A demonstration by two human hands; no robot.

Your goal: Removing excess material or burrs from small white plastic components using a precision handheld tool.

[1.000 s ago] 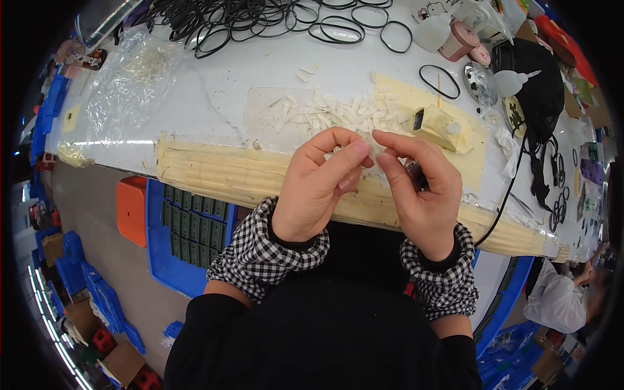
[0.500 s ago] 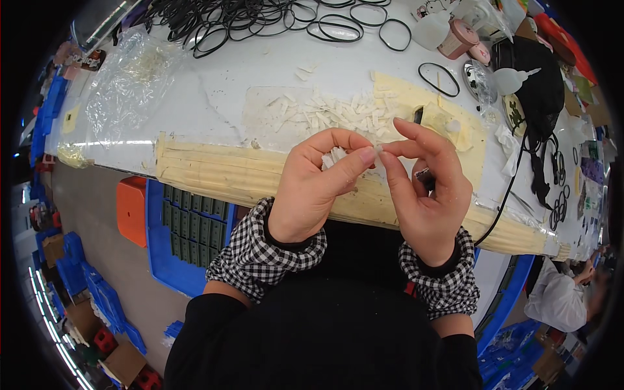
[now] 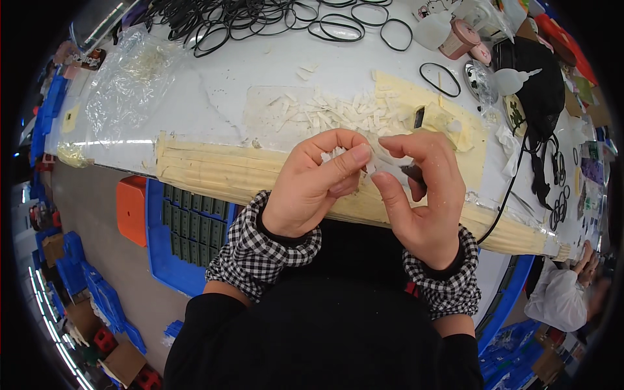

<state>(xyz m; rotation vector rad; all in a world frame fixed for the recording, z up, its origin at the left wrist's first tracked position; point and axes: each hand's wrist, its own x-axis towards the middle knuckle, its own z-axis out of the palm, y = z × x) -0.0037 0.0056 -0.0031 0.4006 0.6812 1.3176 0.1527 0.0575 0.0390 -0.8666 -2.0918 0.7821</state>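
Observation:
My left hand (image 3: 305,179) is closed around several small white strips (image 3: 333,154) that show above its curled fingers. Between its thumb and forefinger it pinches a small white piece (image 3: 371,167). To its right is my right hand (image 3: 432,201), thumb and forefinger apart and facing that piece. The other right fingers curl round a small dark thing (image 3: 414,173), mostly hidden in the palm. Just beyond both hands, a loose pile of white strips (image 3: 344,112) lies partly on a clear sheet (image 3: 260,107) and partly on yellow paper (image 3: 471,166).
Black rubber loops (image 3: 221,23) heap at the table's far side. A crumpled plastic bag (image 3: 133,78) lies left. Cups (image 3: 458,39), a squeeze bottle (image 3: 510,81) and a black bag (image 3: 539,91) crowd the right. Below the taped edge (image 3: 221,162) stand a blue crate (image 3: 156,240) and orange stool (image 3: 132,211).
The right thumb and forefinger have come away from the white piece and spread apart. The left hand keeps its pinch, shifted slightly left.

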